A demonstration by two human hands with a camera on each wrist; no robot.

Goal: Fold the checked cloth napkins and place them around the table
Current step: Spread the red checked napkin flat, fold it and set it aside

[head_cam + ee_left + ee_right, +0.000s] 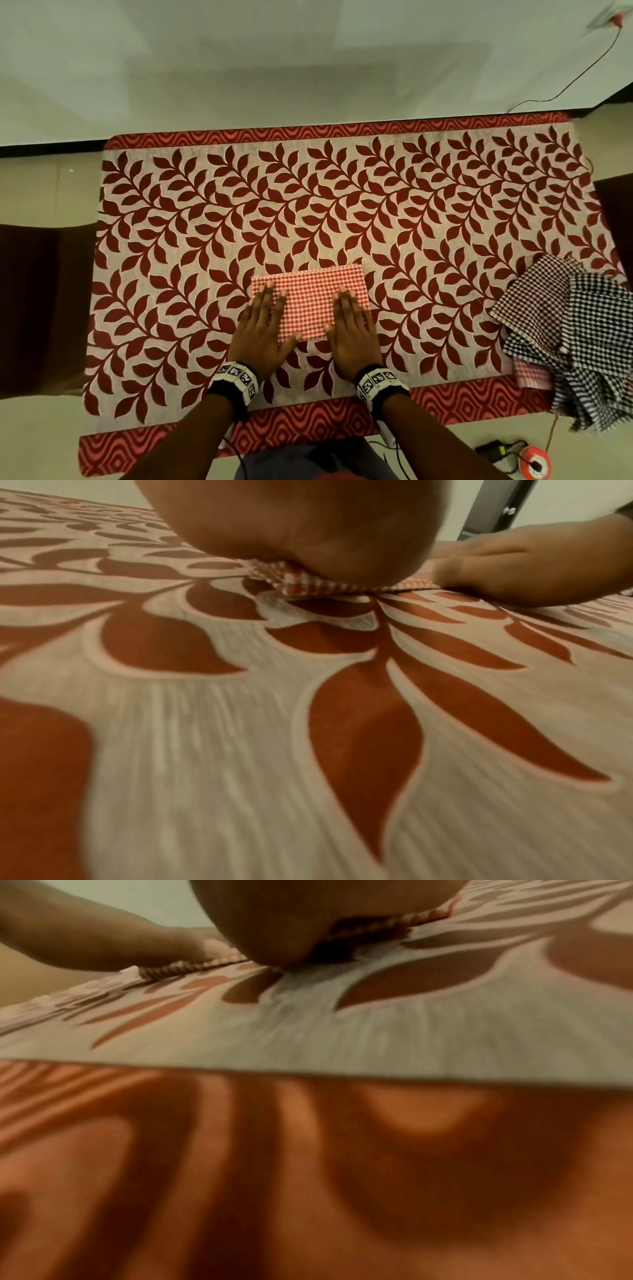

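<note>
A folded red-and-white checked napkin (310,301) lies flat near the front middle of the table (205,212), which has a leaf-patterned cloth. My left hand (265,325) presses flat on its left end with straight fingers. My right hand (351,325) presses flat on its right end the same way. In the left wrist view the napkin's edge (308,584) shows under my palm (301,520), with the right hand (520,561) beyond. In the right wrist view the napkin edge (185,968) runs under my palm (308,912), with the left hand (103,942) at the far side.
A loose heap of black-and-white and dark red checked napkins (568,329) lies at the table's right front corner, partly hanging over the edge. Dark chairs (37,308) stand at both ends. A red cable reel (534,466) and a charger lie on the floor at the right.
</note>
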